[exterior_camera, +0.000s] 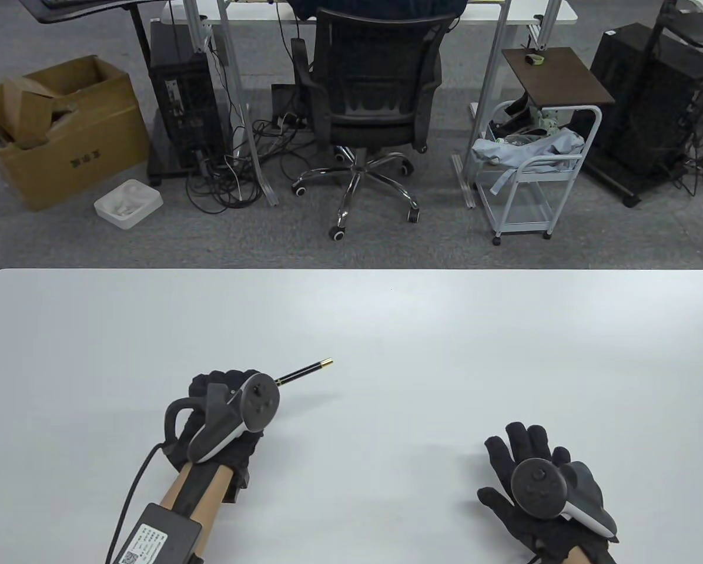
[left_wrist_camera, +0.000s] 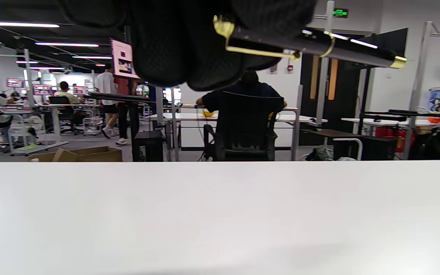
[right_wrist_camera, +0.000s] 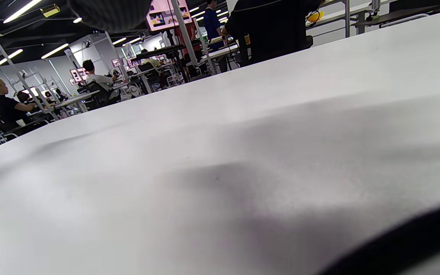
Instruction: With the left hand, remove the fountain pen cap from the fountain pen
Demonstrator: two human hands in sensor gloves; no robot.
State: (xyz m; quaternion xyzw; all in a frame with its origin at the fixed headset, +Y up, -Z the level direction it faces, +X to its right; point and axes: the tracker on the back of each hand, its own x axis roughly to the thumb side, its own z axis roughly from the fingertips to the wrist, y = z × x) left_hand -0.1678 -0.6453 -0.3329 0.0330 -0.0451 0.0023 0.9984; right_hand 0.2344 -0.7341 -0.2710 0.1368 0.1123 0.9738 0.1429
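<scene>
A black fountain pen (exterior_camera: 304,372) with gold trim sticks out to the right and away from my left hand (exterior_camera: 228,393), which grips its near end above the white table (exterior_camera: 387,329). In the left wrist view the pen (left_wrist_camera: 342,47) runs across the top, its gold clip and cap (left_wrist_camera: 258,42) under my gloved fingers (left_wrist_camera: 189,46); the cap sits on the pen. My right hand (exterior_camera: 531,470) rests flat on the table at the lower right, fingers spread, holding nothing. The right wrist view shows only bare table (right_wrist_camera: 243,152).
Beyond the table's far edge stand an office chair (exterior_camera: 375,100), a white cart (exterior_camera: 534,170) and a cardboard box (exterior_camera: 52,129) on the floor. A cable and a sensor box (exterior_camera: 157,531) run along my left forearm.
</scene>
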